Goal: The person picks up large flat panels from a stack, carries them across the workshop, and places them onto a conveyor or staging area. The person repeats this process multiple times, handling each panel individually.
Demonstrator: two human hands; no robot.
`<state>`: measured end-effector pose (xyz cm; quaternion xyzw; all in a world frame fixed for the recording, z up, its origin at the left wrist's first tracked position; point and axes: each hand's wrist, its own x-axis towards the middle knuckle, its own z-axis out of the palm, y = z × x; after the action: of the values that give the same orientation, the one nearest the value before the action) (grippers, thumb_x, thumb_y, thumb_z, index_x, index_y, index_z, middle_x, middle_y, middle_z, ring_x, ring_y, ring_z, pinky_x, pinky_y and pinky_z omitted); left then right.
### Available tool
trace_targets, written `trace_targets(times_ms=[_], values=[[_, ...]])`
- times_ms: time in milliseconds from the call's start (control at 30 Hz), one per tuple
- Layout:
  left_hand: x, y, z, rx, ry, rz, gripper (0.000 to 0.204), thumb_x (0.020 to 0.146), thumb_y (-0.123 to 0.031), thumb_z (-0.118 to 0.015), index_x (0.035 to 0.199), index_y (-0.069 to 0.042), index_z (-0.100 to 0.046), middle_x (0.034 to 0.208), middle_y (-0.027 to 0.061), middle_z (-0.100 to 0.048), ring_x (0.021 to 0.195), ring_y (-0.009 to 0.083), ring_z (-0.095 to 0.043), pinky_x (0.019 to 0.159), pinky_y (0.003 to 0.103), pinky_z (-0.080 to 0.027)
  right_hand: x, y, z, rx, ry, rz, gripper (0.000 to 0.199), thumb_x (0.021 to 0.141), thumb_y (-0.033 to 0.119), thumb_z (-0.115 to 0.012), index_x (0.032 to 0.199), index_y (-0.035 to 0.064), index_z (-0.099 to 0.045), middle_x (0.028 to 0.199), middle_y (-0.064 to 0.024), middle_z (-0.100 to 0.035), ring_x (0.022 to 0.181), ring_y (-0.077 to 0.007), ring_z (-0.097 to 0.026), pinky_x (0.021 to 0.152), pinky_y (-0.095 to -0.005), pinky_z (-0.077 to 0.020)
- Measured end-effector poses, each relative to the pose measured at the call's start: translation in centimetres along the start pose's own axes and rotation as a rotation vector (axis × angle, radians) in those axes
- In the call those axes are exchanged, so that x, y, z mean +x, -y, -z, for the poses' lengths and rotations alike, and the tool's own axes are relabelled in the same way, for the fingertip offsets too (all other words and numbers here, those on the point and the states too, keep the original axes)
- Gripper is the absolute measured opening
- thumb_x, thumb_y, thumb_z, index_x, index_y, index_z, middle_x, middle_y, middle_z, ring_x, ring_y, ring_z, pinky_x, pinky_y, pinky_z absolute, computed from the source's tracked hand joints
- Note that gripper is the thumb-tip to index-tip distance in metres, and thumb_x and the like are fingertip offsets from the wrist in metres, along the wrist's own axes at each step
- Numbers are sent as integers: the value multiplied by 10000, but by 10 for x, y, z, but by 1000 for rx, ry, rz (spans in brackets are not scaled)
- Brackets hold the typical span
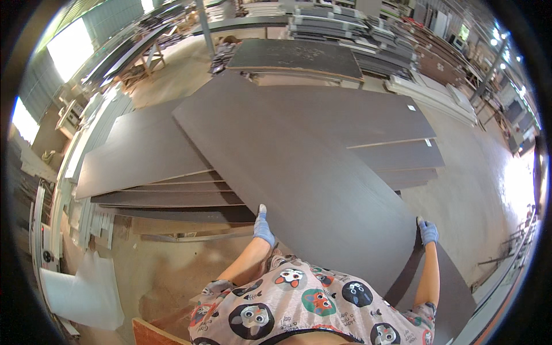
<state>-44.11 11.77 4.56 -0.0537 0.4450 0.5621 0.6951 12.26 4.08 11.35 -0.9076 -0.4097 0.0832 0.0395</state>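
Note:
A large dark brown-grey panel (pixel 305 172) lies slantwise in front of me, from far left to near right. Its far part rests across a stack of similar panels (pixel 138 149); the near part reaches out towards my body. My left hand (pixel 263 227), in a blue glove with a pale thumb tip, is closed on the panel's near left edge, thumb on top. On its right edge my right hand (pixel 428 231), also gloved in blue, is closed, with the fingers partly hidden. Another dark panel (pixel 448 287) shows low at the right, below my right hand.
Beyond the stack stands a low table with a black board (pixel 293 56). Piled panels (pixel 328 26) fill the back. Pale boards (pixel 431 95) lie at the right, long white strips (pixel 95 172) at the left. A white sheet (pixel 86 290) is at lower left.

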Motion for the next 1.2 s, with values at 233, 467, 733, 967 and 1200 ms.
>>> trace_targets(times_ms=[233,467,733,967,1200], values=[[-1,-38,61,-189,18,-128,663,834,-557,-536,1310,-102,-461,1354,71,-471,1225,308,-427,1059,476,-295,48,170,18,-71,108,250,622,809,650,-441,1030,115,-669,1021,-191,-639,999,-355,-591,851,-436,-457],[25,-59,66,-349,-179,-202,696,822,-614,-491,1327,-138,-447,1374,76,-444,1235,334,-407,1058,526,-272,129,310,11,-57,80,546,665,791,676,-431,1025,103,-673,1094,-178,-624,1064,-347,-567,910,-430,-420],[70,-181,28,-231,-204,-303,707,835,-584,-502,1367,-134,-380,1396,108,-404,1224,323,-424,1046,513,-303,199,533,-4,-54,162,871,601,813,680,-397,1133,224,-622,1119,-82,-630,1083,-263,-571,958,-479,-349],[131,-174,24,1054,-1127,-644,992,735,-552,-664,1451,-117,-132,1463,252,-173,1330,446,-200,1062,511,-273,159,593,-100,-24,-58,1026,730,790,639,-465,1361,187,-409,1446,-129,-315,1344,-316,-262,1097,-492,-148],[121,-174,1,1270,-1339,-667,929,779,-504,-603,1447,-84,-113,1454,260,-173,1331,464,-163,1056,561,-219,157,625,-56,41,-25,1104,571,704,553,-642,1098,141,-613,1095,-140,-578,1070,-312,-533,901,-425,-436]])
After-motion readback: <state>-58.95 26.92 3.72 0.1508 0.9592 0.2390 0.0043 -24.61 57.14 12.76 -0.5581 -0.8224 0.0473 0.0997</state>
